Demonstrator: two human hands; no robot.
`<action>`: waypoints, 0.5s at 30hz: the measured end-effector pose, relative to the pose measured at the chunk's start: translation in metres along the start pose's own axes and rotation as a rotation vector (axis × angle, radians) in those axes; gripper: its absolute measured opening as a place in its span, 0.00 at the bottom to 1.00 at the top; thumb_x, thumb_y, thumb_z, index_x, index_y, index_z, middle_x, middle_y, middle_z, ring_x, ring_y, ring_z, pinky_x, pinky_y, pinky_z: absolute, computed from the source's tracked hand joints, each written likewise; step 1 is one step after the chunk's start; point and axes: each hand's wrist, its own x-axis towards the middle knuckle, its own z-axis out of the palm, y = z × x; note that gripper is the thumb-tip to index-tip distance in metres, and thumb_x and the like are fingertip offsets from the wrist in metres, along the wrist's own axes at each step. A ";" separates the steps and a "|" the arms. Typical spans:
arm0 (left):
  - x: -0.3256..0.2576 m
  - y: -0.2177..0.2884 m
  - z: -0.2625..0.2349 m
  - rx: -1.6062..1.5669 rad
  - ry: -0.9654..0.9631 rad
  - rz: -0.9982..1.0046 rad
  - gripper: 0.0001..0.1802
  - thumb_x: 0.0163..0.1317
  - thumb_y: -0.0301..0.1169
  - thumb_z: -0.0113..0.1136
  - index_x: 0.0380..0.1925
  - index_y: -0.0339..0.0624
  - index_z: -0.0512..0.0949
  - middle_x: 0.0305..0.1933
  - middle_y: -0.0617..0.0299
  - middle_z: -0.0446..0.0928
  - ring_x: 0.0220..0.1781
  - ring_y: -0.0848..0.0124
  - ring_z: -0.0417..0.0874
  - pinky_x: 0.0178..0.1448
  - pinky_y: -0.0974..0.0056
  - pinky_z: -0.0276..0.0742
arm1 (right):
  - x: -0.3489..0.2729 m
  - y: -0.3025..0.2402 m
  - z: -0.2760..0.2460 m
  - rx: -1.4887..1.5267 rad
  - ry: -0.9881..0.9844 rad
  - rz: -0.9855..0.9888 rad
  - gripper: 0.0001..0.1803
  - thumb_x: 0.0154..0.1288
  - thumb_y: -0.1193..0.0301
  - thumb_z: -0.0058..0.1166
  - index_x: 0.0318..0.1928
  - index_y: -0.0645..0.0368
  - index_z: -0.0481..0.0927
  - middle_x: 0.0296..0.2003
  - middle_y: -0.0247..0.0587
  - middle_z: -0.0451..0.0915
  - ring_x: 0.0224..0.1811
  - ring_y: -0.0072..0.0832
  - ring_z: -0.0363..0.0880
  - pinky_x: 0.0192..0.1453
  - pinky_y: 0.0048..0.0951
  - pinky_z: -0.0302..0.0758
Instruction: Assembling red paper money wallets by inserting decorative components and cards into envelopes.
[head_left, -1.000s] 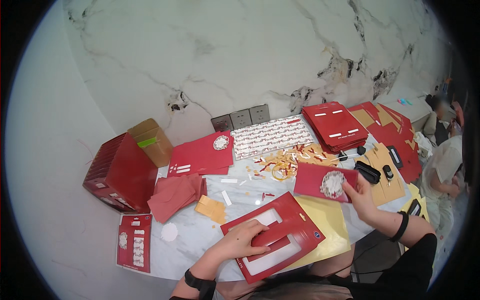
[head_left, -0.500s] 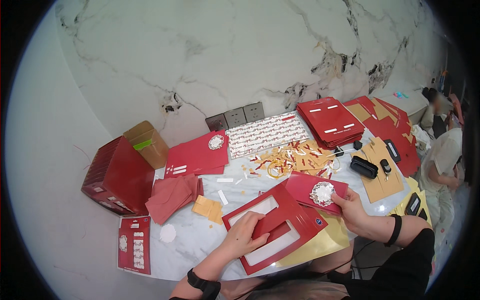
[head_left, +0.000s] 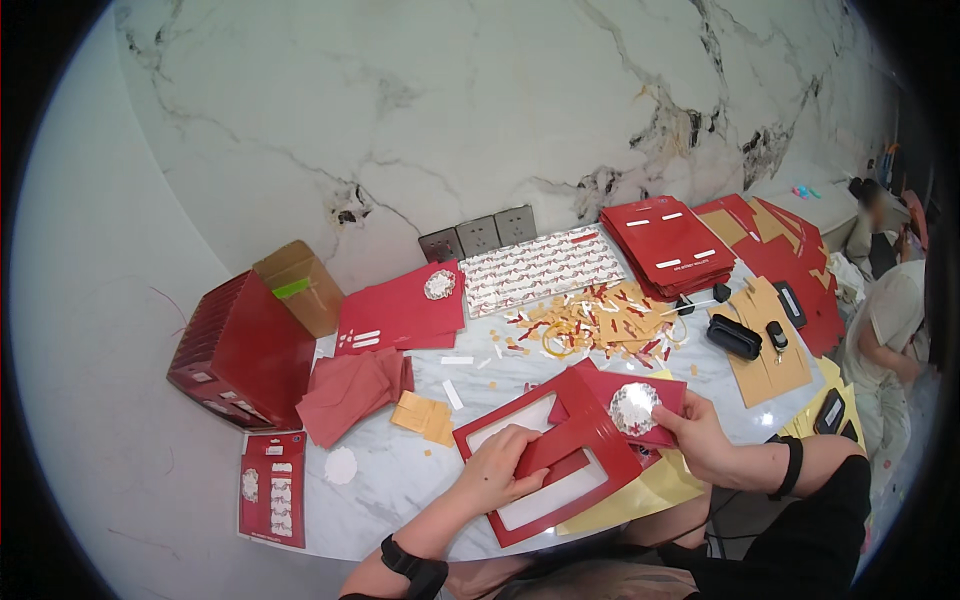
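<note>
A flat red card sleeve [head_left: 558,516] with two cut-out windows lies at the table's near edge, over yellow sheets [head_left: 640,497]. My left hand [head_left: 500,467] grips its middle strip, thumb and fingers bent around the card. Pinched in my right hand [head_left: 693,437] is a red envelope [head_left: 657,390] with a silvery-white round ornament on it. The envelope's left part sits inside the sleeve's right end, whose top panel bows up. Red paper shows through the windows beside my left fingers.
Left stand a red box [head_left: 262,350], a brown carton [head_left: 312,297] and red envelopes [head_left: 350,395]. Paper scraps [head_left: 620,318] lie heaped behind my hands. Back right is a stack of red cards [head_left: 668,247]; a black case [head_left: 733,337] lies nearer. Another person [head_left: 890,320] sits far right.
My right hand has moved left with the red envelope, pushing it further into the sleeve. The sleeve's right panel has bulged upward. My left hand keeps its grip.
</note>
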 end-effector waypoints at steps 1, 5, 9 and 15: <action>0.000 -0.002 0.001 0.023 0.018 -0.007 0.25 0.57 0.38 0.68 0.49 0.36 0.72 0.47 0.48 0.75 0.51 0.50 0.77 0.53 0.56 0.75 | -0.002 0.000 0.000 0.000 -0.003 -0.004 0.13 0.71 0.78 0.52 0.55 0.67 0.74 0.47 0.45 0.82 0.47 0.29 0.83 0.53 0.33 0.85; -0.001 -0.002 0.000 0.105 0.020 -0.016 0.25 0.54 0.38 0.69 0.49 0.38 0.73 0.46 0.50 0.76 0.50 0.51 0.78 0.52 0.56 0.76 | 0.007 -0.006 -0.012 -0.012 -0.087 0.064 0.14 0.71 0.79 0.53 0.55 0.66 0.75 0.48 0.46 0.82 0.48 0.28 0.84 0.54 0.31 0.84; -0.001 0.000 -0.002 0.081 0.016 0.003 0.25 0.53 0.37 0.70 0.48 0.40 0.75 0.44 0.51 0.77 0.48 0.52 0.79 0.52 0.56 0.76 | 0.034 -0.026 -0.016 -0.105 -0.193 0.229 0.14 0.69 0.78 0.55 0.54 0.65 0.77 0.48 0.44 0.83 0.47 0.28 0.84 0.54 0.31 0.84; -0.001 0.001 0.000 -0.003 0.023 0.115 0.26 0.49 0.36 0.72 0.48 0.42 0.76 0.51 0.55 0.74 0.53 0.56 0.75 0.54 0.59 0.74 | 0.062 -0.021 -0.021 -0.274 -0.292 0.253 0.16 0.70 0.76 0.56 0.56 0.62 0.77 0.47 0.42 0.83 0.46 0.26 0.85 0.48 0.30 0.85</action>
